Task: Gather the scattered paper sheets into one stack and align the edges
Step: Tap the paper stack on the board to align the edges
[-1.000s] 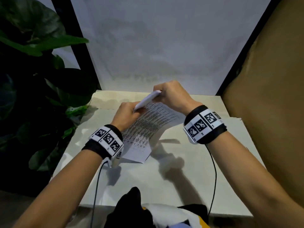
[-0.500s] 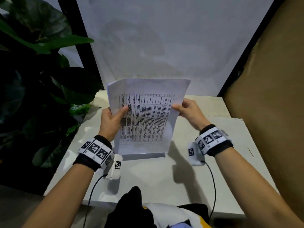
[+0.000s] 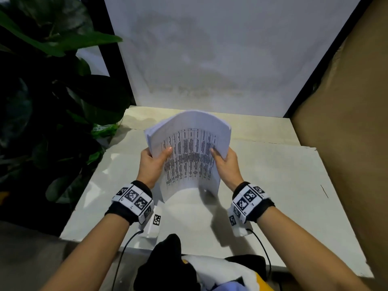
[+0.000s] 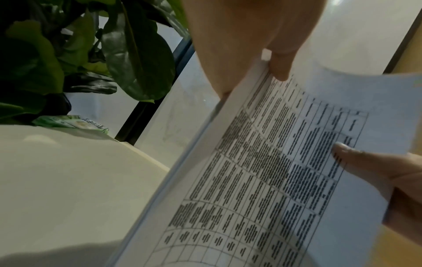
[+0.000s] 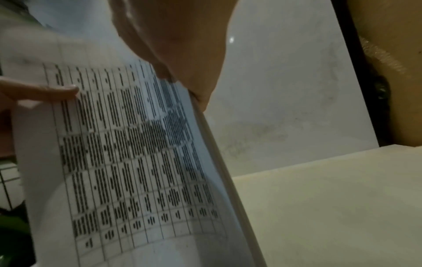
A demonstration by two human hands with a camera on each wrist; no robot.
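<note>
A stack of white paper sheets [image 3: 190,156] with a printed table on the top sheet is held above the white table [image 3: 273,196], bowed upward into an arch. My left hand [image 3: 152,162] grips its left edge, thumb on the printed face. My right hand [image 3: 225,162] grips its right edge the same way. The left wrist view shows the stack [image 4: 262,171] with my left thumb [image 4: 279,66] on its edge. In the right wrist view, the sheets [image 5: 128,153] curve down under my right thumb [image 5: 163,71]. The fingers behind the sheets are hidden.
A large leafy plant [image 3: 42,101] stands to the left of the table. A brown cardboard panel [image 3: 346,122] walls off the right side and a white backdrop [image 3: 210,55] rises behind. Dark and white clothing [image 3: 189,267] lies at the near edge.
A second ago both hands held the sheets low and tilted over the table. Half a second ago the stack stood upright on its lower edge. Now it is lowered and bent into an arch.
</note>
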